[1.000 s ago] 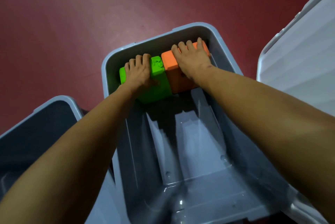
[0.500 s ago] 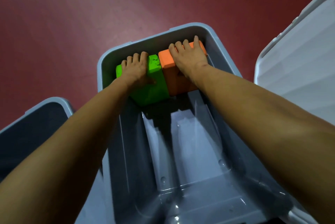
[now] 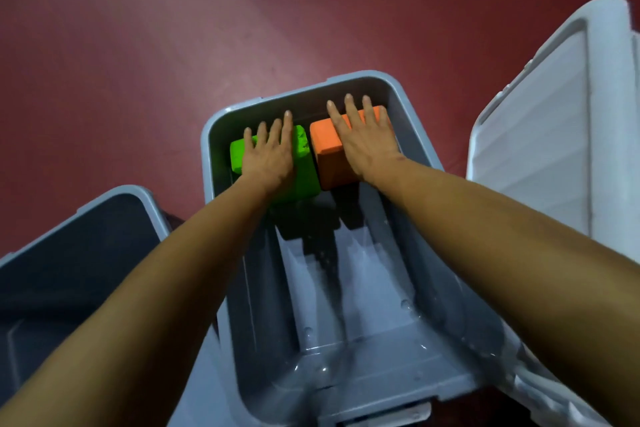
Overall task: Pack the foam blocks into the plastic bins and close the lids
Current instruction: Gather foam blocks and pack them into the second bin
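**Floor** [image 3: 138, 46]: red, carrying all the items below.

**Lid** [image 3: 540, 149]: pale and ribbed, lying beside the bin's right wall, not fitted.

**Bin** [image 3: 298, 91]: grey and open, standing in the centre and holding two blocks against its far wall. The step in hand looks like seating these first blocks at the far end. The next move is likely calling for both hands to lift clear and fetch more blocks, none of which are showing here. By this reading, closing the lid is waiting until the packing is done.

**Left bin** [image 3: 52, 288]: grey and open, standing just beside the bin's left wall. Its inside is dark, and its contents cannot be told.

**Green block** [image 3: 304, 167]: sitting near the bin's far-left corner, with its right side meeting the orange block.

**Orange block** [image 3: 329, 153]: sitting near the bin's far-right corner, level with the green one.

**Right hand** [image 3: 367, 142]: lying flat on the orange block's top, with fingers straight and slightly spread, reaching past its far edge and clasping nothing.

**Left hand** [image 3: 268, 156]: lying flat on the green block's top, with fingers straight and close together, covering its middle and clasping nothing.
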Tool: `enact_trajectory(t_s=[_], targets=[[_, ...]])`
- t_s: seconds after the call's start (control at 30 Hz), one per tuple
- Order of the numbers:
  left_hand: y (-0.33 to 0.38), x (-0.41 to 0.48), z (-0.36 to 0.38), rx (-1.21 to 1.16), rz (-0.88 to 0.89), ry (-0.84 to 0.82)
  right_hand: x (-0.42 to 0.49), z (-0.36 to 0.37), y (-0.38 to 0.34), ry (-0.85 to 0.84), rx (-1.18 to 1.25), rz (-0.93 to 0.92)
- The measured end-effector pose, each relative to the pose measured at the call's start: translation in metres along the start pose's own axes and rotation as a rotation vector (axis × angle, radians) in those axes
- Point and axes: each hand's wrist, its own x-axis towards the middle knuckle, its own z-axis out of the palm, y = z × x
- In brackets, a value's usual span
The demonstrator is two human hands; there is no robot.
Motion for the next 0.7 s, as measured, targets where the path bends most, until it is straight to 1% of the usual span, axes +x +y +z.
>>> enact_trajectory(t_s=[0.03, 0.1, 0.2, 0.3, 0.43, 0.57, 0.7], targets=[[0.004, -0.004, -0.006, -0.012, 0.018, 0.013, -0.011, 0.001, -0.002, 0.029, 0.004, 0.036], [0.014, -0.014, -0.022, -0.044, 0.046, 0.007, -0.033, -0.001, -0.008, 0.011, -0.011, 0.078], [0.03, -0.033, -0.045, -0.067, 0.095, -0.03, -0.056, -0.011, -0.016, -0.049, -0.031, 0.069], [0.046, -0.052, -0.063, -0.061, 0.135, -0.092, -0.079, -0.037, -0.015, -0.109, -0.038, 0.045], [0.074, -0.086, -0.094, -0.044, 0.194, -0.147, -0.116, -0.078, -0.002, -0.164, -0.018, 0.059], [0.111, -0.121, -0.133, -0.033, 0.259, -0.068, -0.159, -0.122, 0.023, -0.167, 0.008, 0.143], [0.152, -0.158, -0.172, -0.033, 0.295, 0.009, -0.211, -0.167, 0.051, -0.101, 0.033, 0.179]])
